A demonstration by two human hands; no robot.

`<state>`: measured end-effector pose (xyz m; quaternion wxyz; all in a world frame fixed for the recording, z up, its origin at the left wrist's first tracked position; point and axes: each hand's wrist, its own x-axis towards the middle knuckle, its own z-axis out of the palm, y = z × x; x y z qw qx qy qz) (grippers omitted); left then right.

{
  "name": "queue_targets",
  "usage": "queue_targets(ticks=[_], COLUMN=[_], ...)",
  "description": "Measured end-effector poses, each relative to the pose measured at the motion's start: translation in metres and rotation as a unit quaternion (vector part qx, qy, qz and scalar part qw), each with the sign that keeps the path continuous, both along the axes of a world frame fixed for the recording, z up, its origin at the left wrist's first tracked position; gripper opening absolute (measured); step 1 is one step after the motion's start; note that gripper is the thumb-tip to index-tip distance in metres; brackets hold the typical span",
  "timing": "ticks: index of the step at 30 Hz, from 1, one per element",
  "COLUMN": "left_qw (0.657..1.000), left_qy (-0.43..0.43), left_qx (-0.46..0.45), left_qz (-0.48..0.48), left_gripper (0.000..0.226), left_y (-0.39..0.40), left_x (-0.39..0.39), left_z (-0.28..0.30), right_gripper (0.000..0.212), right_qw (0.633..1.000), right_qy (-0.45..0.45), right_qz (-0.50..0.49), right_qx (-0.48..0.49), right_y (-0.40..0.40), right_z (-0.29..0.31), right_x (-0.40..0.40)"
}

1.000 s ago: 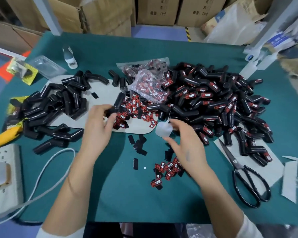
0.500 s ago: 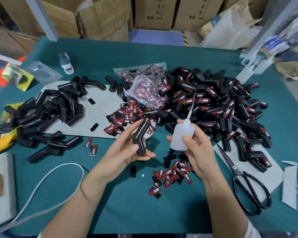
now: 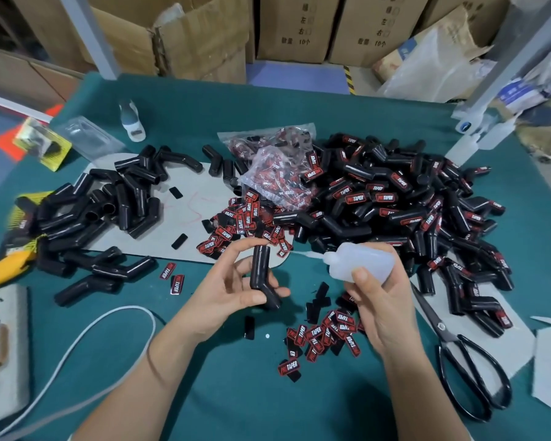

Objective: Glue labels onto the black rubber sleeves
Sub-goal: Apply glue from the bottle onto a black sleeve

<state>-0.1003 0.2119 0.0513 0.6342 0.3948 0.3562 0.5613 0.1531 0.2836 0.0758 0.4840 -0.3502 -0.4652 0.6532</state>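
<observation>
Green-covered desk [image 3: 204,393] backed by cardboard boxes [image 3: 299,27]. One bent black rubber sleeve [image 3: 261,275] is held upright above the desk by the left hand [image 3: 233,288] — pinched between forefinger at its top end and thumb at its bend. A translucent glue bottle [image 3: 360,262] is gripped in the right hand [image 3: 382,300], fingers curled round it, nozzle pointed toward the sleeve, just beside it. Loose red-and-black labels [image 3: 325,335] are scattered below — labelled sleeves [image 3: 395,202] heaped right, unlabelled sleeves [image 3: 102,211] left.

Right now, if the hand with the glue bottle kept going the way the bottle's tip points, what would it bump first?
Probably the black sleeve held in the left hand. The glue bottle in the right hand points left toward it, though depth is hard to judge.
</observation>
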Motion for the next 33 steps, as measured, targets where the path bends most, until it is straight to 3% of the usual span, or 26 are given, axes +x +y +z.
queue_targets(ticks=[10,21,27,33], left_qw=[0.998,0.996,0.994,0.993], left_qy=[0.05,0.088,0.109,0.12], left_qx=[0.033,0.02,0.019,0.021], left_qz=[0.025,0.006,0.004,-0.004], left_gripper=[0.077,0.077,0.079,0.08], left_y=[-0.002,-0.002,-0.002,-0.002], left_x=[-0.008,-0.008,-0.01,-0.01], left_z=[-0.001,-0.005,-0.006,-0.006], right_gripper=[0.044,0.039,0.021,0.018], right_qw=[0.989,0.987,0.983,0.981], right_qy=[-0.119,-0.127,-0.143,-0.152], right_qz=[-0.05,-0.064,-0.067,-0.068], right_qx=[0.066,0.079,0.099,0.103], right_y=[-0.012,-0.017,-0.018,-0.02], right_z=[0.003,0.013,0.015,0.018], right_x=[0.003,-0.007,-0.006,-0.005])
